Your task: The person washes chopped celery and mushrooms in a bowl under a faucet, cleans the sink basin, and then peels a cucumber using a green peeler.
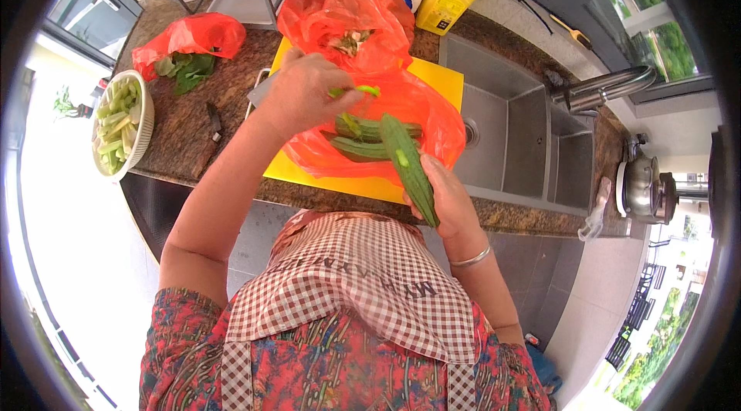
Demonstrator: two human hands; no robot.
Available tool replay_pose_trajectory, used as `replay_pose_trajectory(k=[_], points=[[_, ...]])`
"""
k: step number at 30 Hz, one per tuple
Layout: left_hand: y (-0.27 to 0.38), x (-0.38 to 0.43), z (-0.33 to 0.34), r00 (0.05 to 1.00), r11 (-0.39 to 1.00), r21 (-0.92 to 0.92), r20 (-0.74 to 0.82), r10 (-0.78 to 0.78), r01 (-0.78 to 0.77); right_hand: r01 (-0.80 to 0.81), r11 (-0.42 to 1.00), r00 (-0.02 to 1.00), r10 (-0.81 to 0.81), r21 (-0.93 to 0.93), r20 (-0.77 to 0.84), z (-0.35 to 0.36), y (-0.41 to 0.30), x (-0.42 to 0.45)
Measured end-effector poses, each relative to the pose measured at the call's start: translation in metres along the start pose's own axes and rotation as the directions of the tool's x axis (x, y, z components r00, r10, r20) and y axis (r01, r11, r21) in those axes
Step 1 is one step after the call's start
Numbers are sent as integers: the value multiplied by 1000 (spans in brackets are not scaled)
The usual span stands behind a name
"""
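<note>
My right hand (pixel 452 197) grips the lower part of a dark green ridged luffa gourd (pixel 408 171). The gourd is held tilted over the red plastic bag (pixel 443 116), and a small light green patch shows on its skin. To the left, my left hand (pixel 307 90) pinches a slim bright green object (pixel 367 90), largely covered by the fingers; I cannot tell what it is. Below that hand, more luffa gourds (pixel 362 149) lie on the bag, with a yellow-green piece (pixel 351 124) beside them. Under the bag is a yellow cutting board (pixel 324 180).
Another red bag (pixel 347 3) holds cut scraps behind the board. A grey metal blade or plate (pixel 263 91) shows partly behind my left wrist. At left are a white basket (pixel 147 121) of cut green stalks, leafy greens (pixel 194 70) and a black-handled tool (pixel 214 120). A steel sink (pixel 524 145) adjoins the board.
</note>
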State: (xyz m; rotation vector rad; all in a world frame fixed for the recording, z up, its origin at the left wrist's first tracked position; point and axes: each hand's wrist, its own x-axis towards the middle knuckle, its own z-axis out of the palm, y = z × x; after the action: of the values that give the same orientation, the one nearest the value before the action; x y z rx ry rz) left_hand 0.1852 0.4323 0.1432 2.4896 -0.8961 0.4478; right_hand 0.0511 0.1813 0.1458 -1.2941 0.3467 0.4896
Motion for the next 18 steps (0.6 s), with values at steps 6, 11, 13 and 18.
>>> replay_pose_trajectory(k=[6, 11, 13, 18], points=[[44, 4, 0, 983, 973, -182, 90, 163, -144, -4, 1000, 1000, 4, -17, 1, -8, 10, 9], [10, 10, 5, 979, 981, -101, 100, 176, -166, -22, 998, 1000, 23, -55, 15, -4, 0, -1], [-21, 9, 7, 997, 997, 72, 77, -2, -4, -17, 998, 1000, 18, -66, 20, -4, 0, -5], [-3, 8, -2, 982, 994, -79, 181, -54, 69, -80, 996, 994, 77, -46, -74, -11, 2, -5]])
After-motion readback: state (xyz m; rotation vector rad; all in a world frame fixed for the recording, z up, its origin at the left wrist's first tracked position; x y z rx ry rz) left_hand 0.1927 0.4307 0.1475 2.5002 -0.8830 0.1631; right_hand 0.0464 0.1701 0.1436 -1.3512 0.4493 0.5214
